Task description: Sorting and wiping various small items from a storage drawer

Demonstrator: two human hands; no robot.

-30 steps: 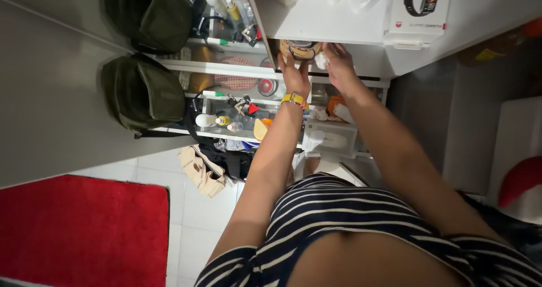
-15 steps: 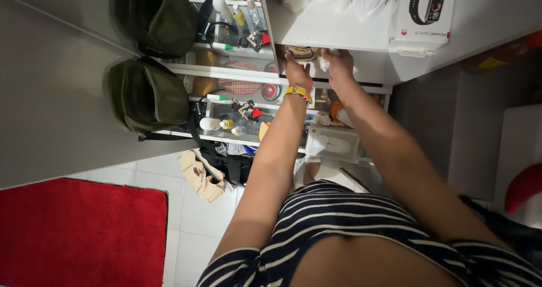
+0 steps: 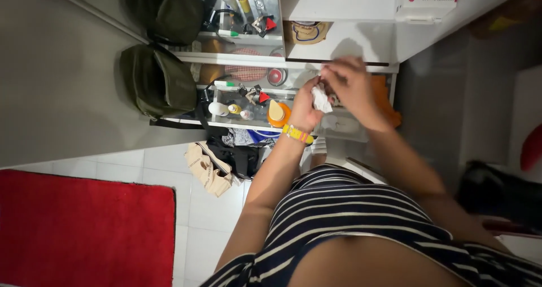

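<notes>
Both hands have pulled back from the shelf: our left hand [image 3: 305, 107] and right hand [image 3: 351, 83] pinch a crumpled white tissue [image 3: 322, 100], open air around them.

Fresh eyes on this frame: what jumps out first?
Both hands meet at centre: the left hand, with a yellow wristband, and the right hand pinch a small crumpled white wad between them, in front of white shelves crowded with small bottles and clutter. Next, the bright red rug at lower left on the pale tiled floor, and two olive-green bags hanging at upper left.
</notes>
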